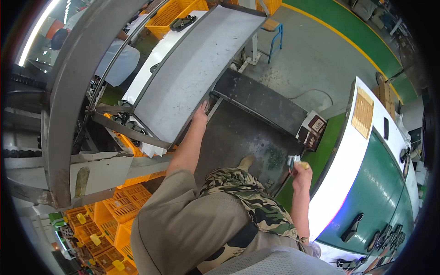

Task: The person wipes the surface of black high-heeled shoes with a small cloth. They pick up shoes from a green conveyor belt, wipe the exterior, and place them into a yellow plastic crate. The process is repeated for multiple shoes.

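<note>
My left hand (200, 113) reaches forward and rests against the lower edge of a long grey sloped tray (192, 68), fingers laid flat and holding nothing. My right hand (301, 173) is raised at my right side and is closed on a small pale object (292, 160) with a yellowish end; I cannot tell what it is. That hand hovers next to the white rim of a green conveyor belt (376, 183). My camouflage trousers (256, 201) and one shoe (246, 162) show below, over a dark metal platform (238, 137).
A cardboard box (312, 130) of dark items sits by the platform. Yellow crates (114, 215) are stacked lower left. Dark parts (353, 227) lie on the belt, with a wooden board (363, 112) on its white edge. Another person (117, 59) works at upper left, and a blue stool (274, 34) stands behind.
</note>
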A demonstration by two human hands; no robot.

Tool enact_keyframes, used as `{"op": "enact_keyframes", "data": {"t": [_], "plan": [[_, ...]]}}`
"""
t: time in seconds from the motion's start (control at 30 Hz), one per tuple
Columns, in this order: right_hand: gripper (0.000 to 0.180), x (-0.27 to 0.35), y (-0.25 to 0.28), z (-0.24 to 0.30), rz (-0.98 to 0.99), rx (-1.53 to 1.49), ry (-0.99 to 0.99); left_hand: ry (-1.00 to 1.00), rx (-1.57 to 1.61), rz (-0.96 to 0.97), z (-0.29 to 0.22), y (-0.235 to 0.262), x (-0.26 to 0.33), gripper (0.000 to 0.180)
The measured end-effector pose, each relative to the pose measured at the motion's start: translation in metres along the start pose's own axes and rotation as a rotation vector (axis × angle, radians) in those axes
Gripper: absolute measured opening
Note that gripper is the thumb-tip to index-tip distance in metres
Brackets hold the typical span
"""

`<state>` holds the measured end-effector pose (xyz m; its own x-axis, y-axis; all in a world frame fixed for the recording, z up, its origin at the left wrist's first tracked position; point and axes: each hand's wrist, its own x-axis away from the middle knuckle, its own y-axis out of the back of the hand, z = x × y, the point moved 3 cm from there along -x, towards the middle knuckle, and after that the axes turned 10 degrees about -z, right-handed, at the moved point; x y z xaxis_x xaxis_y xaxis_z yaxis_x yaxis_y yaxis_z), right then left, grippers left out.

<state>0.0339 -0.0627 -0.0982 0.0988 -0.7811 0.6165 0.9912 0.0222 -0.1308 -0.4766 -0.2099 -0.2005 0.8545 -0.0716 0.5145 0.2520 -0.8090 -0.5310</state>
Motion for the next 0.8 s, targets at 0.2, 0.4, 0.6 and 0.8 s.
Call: {"op": "enact_keyframes", "data": {"t": [0.2,0.4,0.6,0.8], "plan": [[0.012,0.018,0.027,0.011,-0.101,-0.118,0.0,0.084,-0.424,0.171,0.043,-0.006,0.085,0.069],[0.011,0.036,0.116,0.012,-0.204,-0.385,0.032,0.278,-0.666,0.29,0.12,-0.021,0.161,0.057],[0.013,0.095,0.212,0.023,-0.445,-0.494,0.143,0.399,-0.801,0.543,0.192,-0.058,0.202,0.029],[0.013,0.148,0.333,-0.015,-0.596,-0.752,0.297,0.508,-0.996,0.903,0.312,-0.115,0.363,0.05]]}}
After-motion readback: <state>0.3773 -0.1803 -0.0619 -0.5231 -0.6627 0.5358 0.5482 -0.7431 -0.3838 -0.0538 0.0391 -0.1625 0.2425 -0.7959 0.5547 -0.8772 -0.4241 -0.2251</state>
